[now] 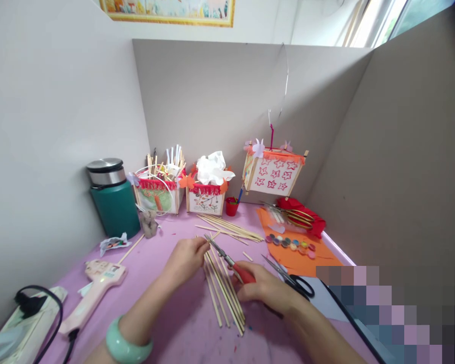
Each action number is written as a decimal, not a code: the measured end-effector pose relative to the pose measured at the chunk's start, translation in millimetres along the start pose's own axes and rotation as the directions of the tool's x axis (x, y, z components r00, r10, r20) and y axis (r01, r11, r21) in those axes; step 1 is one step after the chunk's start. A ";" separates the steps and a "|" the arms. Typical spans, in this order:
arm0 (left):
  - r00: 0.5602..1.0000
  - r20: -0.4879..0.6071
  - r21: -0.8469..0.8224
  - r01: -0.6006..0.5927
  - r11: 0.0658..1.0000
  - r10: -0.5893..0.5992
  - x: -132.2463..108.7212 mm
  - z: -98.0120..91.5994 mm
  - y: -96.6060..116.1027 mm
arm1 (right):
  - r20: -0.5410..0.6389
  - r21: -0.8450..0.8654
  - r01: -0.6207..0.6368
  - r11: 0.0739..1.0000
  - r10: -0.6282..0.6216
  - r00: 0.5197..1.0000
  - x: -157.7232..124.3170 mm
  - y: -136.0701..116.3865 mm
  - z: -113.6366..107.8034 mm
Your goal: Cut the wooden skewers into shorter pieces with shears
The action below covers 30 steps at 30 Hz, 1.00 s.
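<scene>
The fingers (202,246) of the left hand (185,260) are pinched closed on the tip of a thin wooden stick (212,237), holding it up just off the pink surface (167,323). The right hand (267,290) is wrapped tight around the red handles of a small pair of cutters (227,260), whose narrow metal jaws reach toward that same stick end, right beside the left fingertips. Whether the blades have bitten yet I cannot tell from here.

Below both hands, near the middle of the surface, lies a bundle of sticks (223,293) running toward the near edge. More sticks (231,228) lie loose further back. Black-handled scissors (291,278) rest just right of the right hand, beside an orange sheet (307,258) carrying a strip of paint pots (290,243). A pink glue gun (98,288) lies toward the left edge, a green flask (111,197) in the far left corner, and paper lanterns (205,189) along the back.

To cut cleanly, I would judge the stick wants holding steady close to the blades, fingertips kept clear of the jaws, with the cutters square across the stick so it does not splinter.
</scene>
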<state>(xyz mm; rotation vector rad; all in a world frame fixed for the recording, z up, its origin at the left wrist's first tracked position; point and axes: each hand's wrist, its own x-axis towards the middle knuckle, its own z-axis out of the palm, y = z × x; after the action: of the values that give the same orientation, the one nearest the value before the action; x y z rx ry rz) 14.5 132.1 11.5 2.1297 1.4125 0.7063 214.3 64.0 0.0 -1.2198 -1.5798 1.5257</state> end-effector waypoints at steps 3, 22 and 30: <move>0.989 0.136 -0.179 0.091 0.980 -0.067 1.8 -3.9 -3.1 | 0.059 0.048 0.014 0.999 -0.017 0.998 -1.7 -2.3 -1.8; 0.997 -0.074 0.093 0.025 0.995 -0.018 -2.2 5.5 -3.8 | -0.135 -0.249 0.004 0.968 -0.038 0.990 6.0 6.4 8.1; 0.992 -0.127 0.345 0.050 0.937 -0.006 -4.6 9.3 0.0 | -0.032 -0.015 0.009 1.000 -0.010 0.999 2.2 5.4 0.5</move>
<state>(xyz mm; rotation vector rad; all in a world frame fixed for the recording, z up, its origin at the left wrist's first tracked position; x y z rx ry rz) 19.0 126.7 3.8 2.3576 1.7408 0.6237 214.0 65.3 -5.7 -1.2374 -1.5771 1.4835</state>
